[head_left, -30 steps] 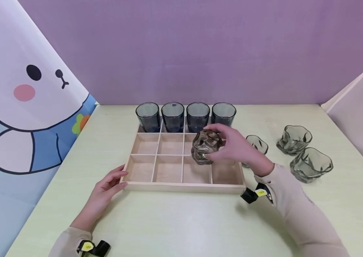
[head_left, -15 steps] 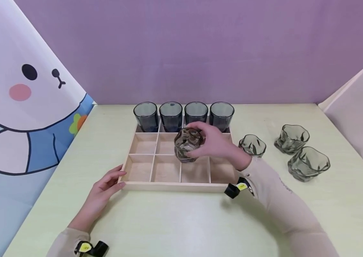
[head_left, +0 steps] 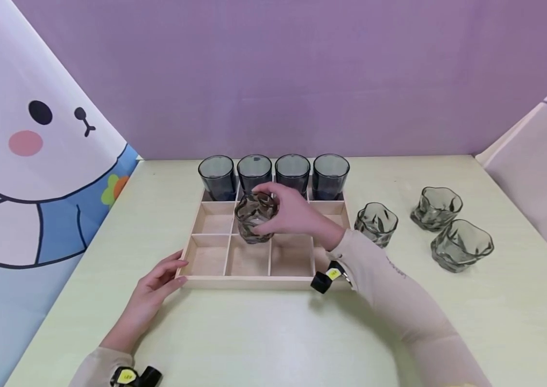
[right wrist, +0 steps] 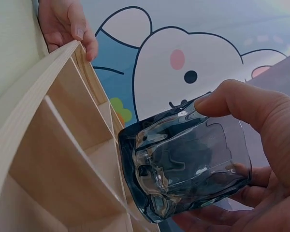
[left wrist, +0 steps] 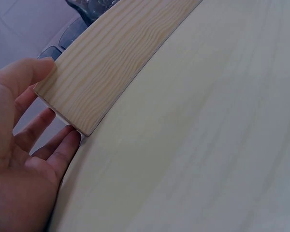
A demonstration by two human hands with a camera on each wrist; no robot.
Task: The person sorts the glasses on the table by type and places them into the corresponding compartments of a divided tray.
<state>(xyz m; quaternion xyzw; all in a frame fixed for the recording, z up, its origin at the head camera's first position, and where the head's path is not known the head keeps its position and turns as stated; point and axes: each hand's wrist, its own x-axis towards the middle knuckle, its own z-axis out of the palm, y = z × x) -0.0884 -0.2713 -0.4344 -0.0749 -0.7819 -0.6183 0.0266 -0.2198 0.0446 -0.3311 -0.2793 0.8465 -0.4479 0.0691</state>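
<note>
My right hand (head_left: 290, 212) pinches a wavy smoked-glass tumbler (head_left: 256, 220) between thumb and fingers. This glass hangs over the middle row of a wooden divided tray (head_left: 258, 282), around its second column from the left. In the right wrist view the same tumbler (right wrist: 183, 159) appears tilted, its base toward the compartments. My left hand (head_left: 157, 285) holds the tray's near left corner; in the left wrist view the thumb and fingers (left wrist: 41, 130) touch the corner of the wooden wall (left wrist: 96, 72). Smooth dark glasses (head_left: 218, 177) fill the tray's back row.
Right of the tray stands one wavy glass (head_left: 376, 223). Two more wavy glasses, a rear one (head_left: 437, 207) and a nearer one (head_left: 462, 247), stand farther right on the pale table (head_left: 234, 333). A purple backdrop (head_left: 302, 80) rises behind, with a cartoon cloth (head_left: 60, 161) at the left.
My right hand has carried the wavy tumbler leftward over the middle row, from about the third column to the second. The left hand has stayed at the tray's corner.
</note>
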